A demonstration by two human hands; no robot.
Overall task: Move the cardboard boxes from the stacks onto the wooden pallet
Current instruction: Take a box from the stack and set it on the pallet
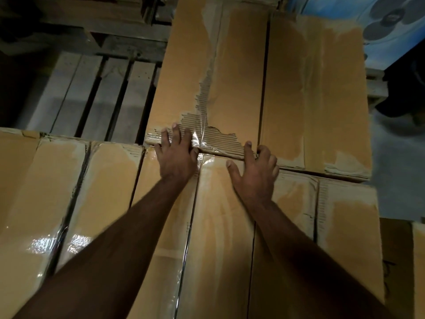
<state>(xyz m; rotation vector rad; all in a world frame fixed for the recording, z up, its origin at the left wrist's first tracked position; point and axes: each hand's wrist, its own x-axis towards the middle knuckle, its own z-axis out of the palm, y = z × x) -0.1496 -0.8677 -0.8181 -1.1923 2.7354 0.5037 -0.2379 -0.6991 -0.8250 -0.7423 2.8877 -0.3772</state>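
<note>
— Head view, nearest first: what lies under the forearms?

— A row of tan, tape-sealed cardboard boxes point(213, 238), packed side by side; I take this to be the stack, its top serving as a ledge to reach over.

— And the hands?

— Both are on the near edge of the long tan cardboard box with the torn top skin point(253, 88). The left hand point(176, 153) lies flat, fingers spread and straight over the torn corner. The right hand point(255, 168) has its thumb splayed and fingers bent at the edge; whether they hook it I cannot tell. Grasping nothing firmly, I'd judge they are there to push or square it.

— Where does that box sit?

— Beyond the row, beside the pale slatted wooden pallet point(96, 95), seemingly on it.
</note>
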